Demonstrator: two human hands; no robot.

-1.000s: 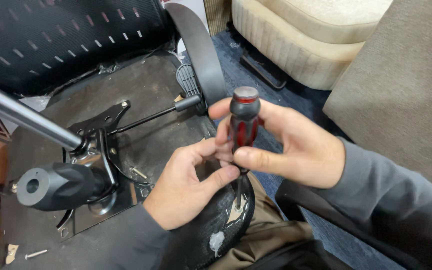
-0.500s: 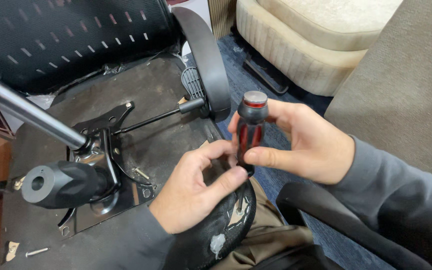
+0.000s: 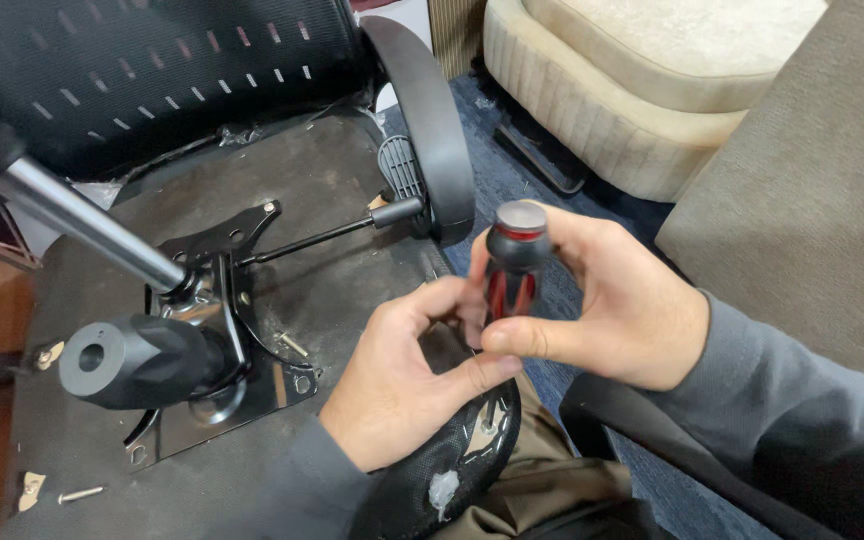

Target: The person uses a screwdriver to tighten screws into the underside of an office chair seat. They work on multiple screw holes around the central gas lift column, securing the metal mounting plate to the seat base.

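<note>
My right hand [image 3: 607, 305] grips the black and red handle of a screwdriver [image 3: 514, 265], held upright with its grey cap on top. My left hand [image 3: 402, 385] is just below and to the left, thumb and fingers curled around the lower part of the tool, whose shaft is hidden behind them. Both hands hover over the worn edge of an upturned office chair seat [image 3: 352, 290]. The chair's metal mechanism plate [image 3: 217, 330] with a black knob [image 3: 137, 360] and a silver gas cylinder [image 3: 82, 220] lies to the left.
A loose screw [image 3: 80, 493] lies on the seat underside near the lower left. A black armrest [image 3: 432, 120] curves behind the hands, another [image 3: 672, 450] sits at the lower right. A cream sofa [image 3: 652, 80] stands at the back right, on blue carpet [image 3: 542, 190].
Both hands with the screwdriver have shifted slightly right and lower in view. The left fingers have changed their hold on the tool's lower end.
</note>
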